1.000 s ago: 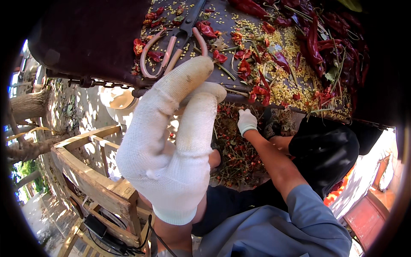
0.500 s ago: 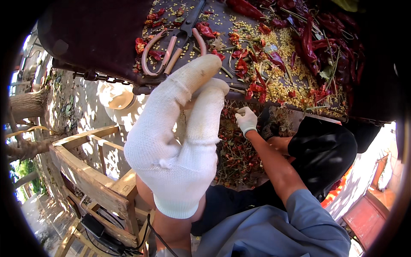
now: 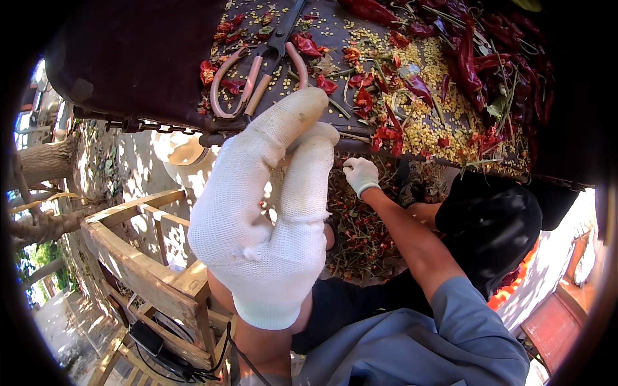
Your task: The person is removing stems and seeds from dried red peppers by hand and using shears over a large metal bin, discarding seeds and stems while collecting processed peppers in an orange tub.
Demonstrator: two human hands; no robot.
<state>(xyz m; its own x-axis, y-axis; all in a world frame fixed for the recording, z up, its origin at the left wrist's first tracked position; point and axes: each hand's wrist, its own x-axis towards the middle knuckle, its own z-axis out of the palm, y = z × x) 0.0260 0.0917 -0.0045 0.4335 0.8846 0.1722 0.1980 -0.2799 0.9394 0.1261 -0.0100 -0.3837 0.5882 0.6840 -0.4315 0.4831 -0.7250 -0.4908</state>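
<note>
Left hand (image 3: 267, 219) raised (fingers extended)

Both hands wear white knitted gloves: left hand (image 3: 267, 219), right hand (image 3: 360, 175); a blue-grey sleeve (image 3: 450, 328) covers the right upper arm.

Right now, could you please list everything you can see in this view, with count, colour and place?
scissors: one, pinkish handles, lying on the dark tabletop, top centre
dried chillies: many, dark red, heaped on the tabletop, upper right
chilli seeds: many, pale yellow, scattered over the tabletop among the chillies
tabletop: one, dark brown, across the top
chilli scraps: a pile, red and tan, below the table edge
wooden frame: one, light wood, lower left
tree trunk: one, grey-brown, far left
left hand: white knit glove, fingers raised toward the table edge, centre
right hand: white glove, reaching into the scraps
</note>
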